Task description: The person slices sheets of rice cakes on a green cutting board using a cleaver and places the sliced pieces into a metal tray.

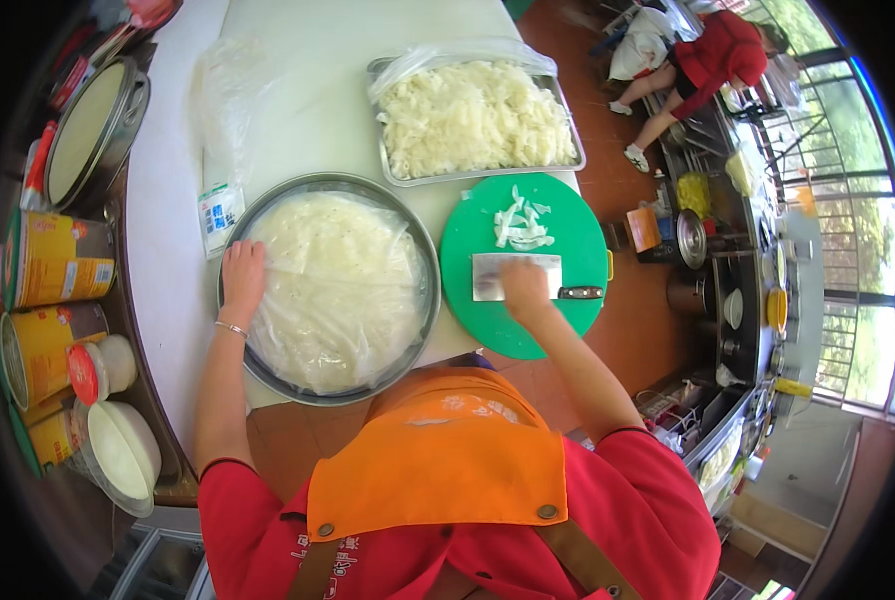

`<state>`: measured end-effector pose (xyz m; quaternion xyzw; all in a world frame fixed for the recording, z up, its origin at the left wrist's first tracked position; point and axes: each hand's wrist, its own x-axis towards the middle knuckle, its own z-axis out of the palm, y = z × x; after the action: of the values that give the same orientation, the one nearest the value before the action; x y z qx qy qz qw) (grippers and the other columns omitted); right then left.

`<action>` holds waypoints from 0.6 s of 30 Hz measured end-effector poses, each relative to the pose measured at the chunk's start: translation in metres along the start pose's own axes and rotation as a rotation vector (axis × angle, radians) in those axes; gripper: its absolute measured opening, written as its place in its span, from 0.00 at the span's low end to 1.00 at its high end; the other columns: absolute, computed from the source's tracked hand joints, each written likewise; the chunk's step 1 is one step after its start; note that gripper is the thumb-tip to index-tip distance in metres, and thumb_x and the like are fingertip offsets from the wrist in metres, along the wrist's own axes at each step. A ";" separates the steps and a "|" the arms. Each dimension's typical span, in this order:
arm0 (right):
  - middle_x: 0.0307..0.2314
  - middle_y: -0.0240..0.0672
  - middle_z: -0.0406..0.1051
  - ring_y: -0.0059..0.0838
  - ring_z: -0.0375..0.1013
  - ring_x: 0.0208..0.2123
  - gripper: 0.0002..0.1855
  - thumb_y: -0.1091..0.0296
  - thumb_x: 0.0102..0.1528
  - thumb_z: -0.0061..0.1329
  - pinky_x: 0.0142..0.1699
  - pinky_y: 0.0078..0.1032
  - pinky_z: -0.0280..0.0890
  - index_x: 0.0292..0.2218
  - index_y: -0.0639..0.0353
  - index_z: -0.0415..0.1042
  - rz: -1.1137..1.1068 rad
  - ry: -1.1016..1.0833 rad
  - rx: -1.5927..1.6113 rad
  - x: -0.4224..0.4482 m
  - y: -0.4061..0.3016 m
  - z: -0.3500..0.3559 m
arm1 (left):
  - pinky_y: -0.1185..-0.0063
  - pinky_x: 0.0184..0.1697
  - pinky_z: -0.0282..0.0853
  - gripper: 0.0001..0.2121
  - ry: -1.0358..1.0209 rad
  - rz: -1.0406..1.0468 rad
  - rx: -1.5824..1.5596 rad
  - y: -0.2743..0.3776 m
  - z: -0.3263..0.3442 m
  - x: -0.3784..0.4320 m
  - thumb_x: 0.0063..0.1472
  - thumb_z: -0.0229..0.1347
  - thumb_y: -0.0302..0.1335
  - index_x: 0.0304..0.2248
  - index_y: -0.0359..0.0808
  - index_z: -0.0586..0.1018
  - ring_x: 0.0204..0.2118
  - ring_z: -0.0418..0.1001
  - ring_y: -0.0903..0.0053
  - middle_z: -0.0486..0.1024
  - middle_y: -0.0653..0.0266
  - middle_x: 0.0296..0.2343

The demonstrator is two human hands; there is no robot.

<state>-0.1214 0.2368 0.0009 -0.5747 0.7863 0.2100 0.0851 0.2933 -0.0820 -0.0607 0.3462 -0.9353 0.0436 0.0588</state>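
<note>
My left hand (243, 276) is at the left rim of a round metal pan (434, 300). Its fingers are curled on the clear plastic film (342, 281), which creases away from them across a pale, wet mass. To the right, my right hand (526, 289) is over the blade of a cleaver (485, 277) lying flat on a round green cutting board (477, 217). That hand is blurred and looks curled; whether it grips the blade cannot be seen. The cleaver's dark riveted handle points right, out of my hand. White strips (524, 225) lie above the blade.
Beyond the board, a metal tray (485, 174) holds pale shredded food partly under film. A plastic bag (222, 217) with printing lies left of the pan. Cans (57, 259), a pot (91, 135) and a bowl (123, 450) line the left side. Another person (717, 56) bends at the right-hand counter.
</note>
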 end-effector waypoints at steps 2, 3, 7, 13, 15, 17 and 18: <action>0.38 0.37 0.74 0.36 0.73 0.44 0.09 0.69 0.53 0.50 0.45 0.34 0.69 0.37 0.52 0.75 0.147 -0.067 -0.147 -0.030 0.056 0.026 | 0.67 0.47 0.65 0.10 -0.011 -0.024 -0.046 0.003 -0.008 0.008 0.52 0.52 0.18 0.35 0.35 0.73 0.43 0.69 0.63 0.70 0.58 0.34; 0.38 0.37 0.73 0.37 0.72 0.45 0.09 0.69 0.51 0.52 0.46 0.34 0.69 0.37 0.53 0.74 0.233 -0.066 -0.171 -0.045 0.084 0.052 | 0.67 0.47 0.66 0.10 -0.015 -0.028 -0.073 0.006 -0.011 0.017 0.52 0.52 0.17 0.36 0.35 0.72 0.43 0.69 0.63 0.70 0.58 0.34; 0.35 0.37 0.70 0.40 0.72 0.45 0.15 0.67 0.48 0.58 0.44 0.36 0.69 0.36 0.56 0.68 0.087 0.038 -0.045 -0.076 0.134 0.069 | 0.67 0.46 0.67 0.12 -0.044 -0.047 -0.108 0.001 0.008 0.030 0.52 0.54 0.17 0.38 0.34 0.72 0.43 0.69 0.60 0.70 0.56 0.35; 0.33 0.40 0.69 0.43 0.74 0.35 0.21 0.60 0.48 0.61 0.37 0.38 0.71 0.36 0.58 0.64 -0.132 0.091 0.185 -0.081 0.172 0.048 | 0.66 0.48 0.67 0.14 -0.021 -0.176 -0.076 -0.013 0.019 0.025 0.52 0.54 0.17 0.40 0.33 0.73 0.44 0.69 0.58 0.71 0.54 0.37; 0.32 0.40 0.68 0.43 0.74 0.32 0.22 0.59 0.48 0.61 0.34 0.38 0.70 0.35 0.58 0.63 -0.159 0.192 0.169 -0.060 0.185 0.045 | 0.65 0.50 0.67 0.14 -0.009 -0.234 -0.189 -0.011 0.012 0.024 0.54 0.51 0.15 0.42 0.32 0.74 0.45 0.69 0.56 0.70 0.53 0.39; 0.32 0.40 0.68 0.44 0.74 0.35 0.21 0.58 0.49 0.60 0.36 0.39 0.70 0.36 0.58 0.63 -0.125 0.213 0.167 -0.028 0.190 0.040 | 0.66 0.51 0.67 0.14 0.106 -0.217 -0.251 -0.008 0.007 0.027 0.54 0.51 0.14 0.42 0.32 0.74 0.46 0.69 0.56 0.71 0.52 0.40; 0.33 0.41 0.68 0.44 0.74 0.35 0.21 0.59 0.49 0.60 0.37 0.39 0.70 0.36 0.58 0.63 -0.114 0.220 0.172 -0.012 0.194 0.041 | 0.66 0.51 0.67 0.14 0.160 -0.213 -0.279 -0.005 0.005 0.029 0.54 0.50 0.14 0.42 0.32 0.74 0.46 0.69 0.56 0.71 0.52 0.41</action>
<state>-0.3043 0.3133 0.0136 -0.6287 0.7720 0.0724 0.0593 0.2741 -0.1051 -0.0615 0.4270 -0.8827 -0.0653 0.1849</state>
